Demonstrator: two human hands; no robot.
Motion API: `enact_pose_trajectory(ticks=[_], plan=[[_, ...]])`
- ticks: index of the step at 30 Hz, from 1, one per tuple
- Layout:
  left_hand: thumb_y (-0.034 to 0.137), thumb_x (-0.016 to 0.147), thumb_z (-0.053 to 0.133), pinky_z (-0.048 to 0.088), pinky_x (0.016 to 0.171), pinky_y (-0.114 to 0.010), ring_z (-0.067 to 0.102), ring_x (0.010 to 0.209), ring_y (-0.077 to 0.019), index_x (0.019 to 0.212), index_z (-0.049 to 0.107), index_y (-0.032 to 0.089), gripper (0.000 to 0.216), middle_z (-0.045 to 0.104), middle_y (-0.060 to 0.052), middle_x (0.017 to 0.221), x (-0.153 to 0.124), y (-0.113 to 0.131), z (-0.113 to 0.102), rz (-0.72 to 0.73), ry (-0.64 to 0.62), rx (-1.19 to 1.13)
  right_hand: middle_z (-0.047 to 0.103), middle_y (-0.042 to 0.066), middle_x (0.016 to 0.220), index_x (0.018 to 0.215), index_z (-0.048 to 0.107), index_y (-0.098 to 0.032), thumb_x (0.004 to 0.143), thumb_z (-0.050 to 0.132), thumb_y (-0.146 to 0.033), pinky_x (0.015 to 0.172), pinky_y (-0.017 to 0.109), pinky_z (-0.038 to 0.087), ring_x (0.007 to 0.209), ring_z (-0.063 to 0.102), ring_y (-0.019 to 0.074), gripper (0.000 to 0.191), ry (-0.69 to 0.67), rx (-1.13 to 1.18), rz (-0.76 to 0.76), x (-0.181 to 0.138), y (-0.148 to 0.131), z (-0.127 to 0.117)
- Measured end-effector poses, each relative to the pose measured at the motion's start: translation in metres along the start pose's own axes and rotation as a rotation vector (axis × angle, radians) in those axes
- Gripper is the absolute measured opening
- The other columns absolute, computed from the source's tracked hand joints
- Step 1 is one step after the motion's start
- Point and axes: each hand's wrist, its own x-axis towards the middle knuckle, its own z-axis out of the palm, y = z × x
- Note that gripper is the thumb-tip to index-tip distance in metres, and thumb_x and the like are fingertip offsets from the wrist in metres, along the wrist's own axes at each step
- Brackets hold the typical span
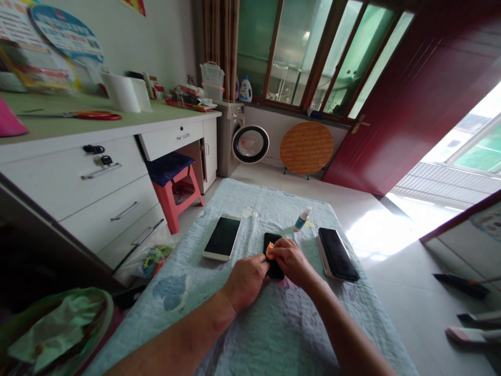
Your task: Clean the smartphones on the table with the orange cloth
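A black smartphone (277,269) lies on the pale blue quilted cloth (258,203) in front of me. My left hand (247,277) grips its left edge, fingers curled and thumb near the screen. Pinched in the fingers of my right hand (291,261) is a small orange wiping cloth (270,249), pressed against the phone's screen. To the left lies a white-framed phone (222,237), screen dark. On the right, a dark phone (338,253) rests on top of a lighter flat item. Beyond my right hand stands a small spray bottle (302,219) with blue label and clear cap.
A white desk (113,183) with drawers runs along the left, scissors (94,115) on top. A red stool (178,193) stands under it. Farther back are a washing machine (230,141) with its door open and a round wooden tabletop (307,148). A bin (105,308) sits lower left.
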Motion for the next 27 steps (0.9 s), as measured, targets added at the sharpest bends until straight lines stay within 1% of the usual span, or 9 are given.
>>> enact_pose_trajectory(ticks=[4,7,11,14,16,18,20,24,27], plan=[[0.015,0.091,0.046,0.049,0.082,-0.032,0.063,0.092,-0.0212,0.103,0.064,0.018,0.022,0.067,-0.006,0.096,0.000,0.004,-0.002,0.034,-0.005,0.088,0.061,0.003,0.089,0.081,0.074,-0.022,0.085,0.052,-0.009,0.081,0.027,0.040,0.085,0.054,0.0145,0.026,-0.063,0.050,-0.029,-0.005,0.000,-0.004],[0.013,0.091,0.045,0.049,0.080,-0.032,0.063,0.089,-0.0209,0.094,0.064,0.017,0.020,0.067,-0.006,0.093,0.000,0.005,-0.002,0.041,0.004,0.111,0.059,0.003,0.088,0.081,0.073,-0.021,0.086,0.051,-0.009,0.083,0.028,0.040,0.085,0.053,0.0152,0.025,-0.003,0.002,0.013,0.003,0.004,0.000],[0.014,0.090,0.046,0.048,0.075,-0.032,0.063,0.084,-0.0210,0.084,0.063,0.017,0.018,0.067,-0.005,0.088,0.000,0.003,0.000,0.050,0.002,0.123,0.059,0.005,0.089,0.085,0.073,-0.020,0.085,0.051,-0.008,0.082,0.028,0.040,0.085,0.051,0.0165,0.025,0.091,-0.082,0.107,0.027,0.008,0.009],[0.014,0.089,0.048,0.048,0.075,-0.032,0.063,0.085,-0.0214,0.083,0.063,0.018,0.017,0.066,-0.005,0.089,0.000,0.001,0.001,0.056,0.007,0.124,0.059,0.006,0.091,0.086,0.073,-0.021,0.084,0.050,-0.008,0.082,0.028,0.040,0.087,0.050,0.0172,0.026,0.095,-0.116,0.146,0.042,0.009,0.014],[0.015,0.088,0.051,0.048,0.076,-0.032,0.063,0.086,-0.0216,0.084,0.063,0.018,0.013,0.066,-0.005,0.089,0.000,0.000,0.002,0.046,-0.001,0.117,0.058,0.006,0.091,0.086,0.073,-0.021,0.085,0.050,-0.007,0.083,0.028,0.040,0.087,0.050,0.0172,0.027,0.084,-0.117,0.138,0.044,0.007,0.016],[0.015,0.086,0.053,0.048,0.078,-0.032,0.062,0.088,-0.0216,0.088,0.062,0.019,0.010,0.066,-0.004,0.091,-0.001,0.001,0.001,0.031,0.004,0.102,0.058,0.005,0.091,0.086,0.073,-0.021,0.085,0.049,-0.006,0.083,0.028,0.040,0.088,0.050,0.0167,0.028,0.068,-0.095,0.106,0.040,0.003,0.016],[0.016,0.085,0.056,0.048,0.081,-0.032,0.062,0.091,-0.0213,0.095,0.061,0.020,0.012,0.065,-0.004,0.097,-0.001,0.001,0.001,0.011,0.037,0.077,0.059,0.004,0.091,0.086,0.073,-0.022,0.085,0.049,-0.006,0.083,0.028,0.040,0.088,0.050,0.0164,0.029,0.049,-0.067,0.071,0.031,-0.002,0.015],[0.018,0.081,0.061,0.048,0.088,-0.035,0.059,0.100,-0.0229,0.111,0.053,0.018,0.031,0.061,-0.007,0.108,-0.001,0.000,0.001,-0.062,0.150,0.041,0.059,0.004,0.089,0.082,0.074,-0.022,0.088,0.050,-0.011,0.082,0.027,0.040,0.087,0.051,0.0155,0.027,-0.015,-0.011,0.023,0.008,-0.015,0.008],[0.022,0.079,0.064,0.043,0.098,-0.042,0.053,0.114,-0.0267,0.126,0.045,0.017,0.052,0.056,-0.011,0.122,0.001,-0.005,0.004,-0.080,0.224,0.042,0.059,0.003,0.089,0.083,0.074,-0.023,0.086,0.052,-0.010,0.080,0.027,0.041,0.086,0.052,0.0146,0.025,-0.092,0.044,-0.013,-0.005,-0.024,0.000]])
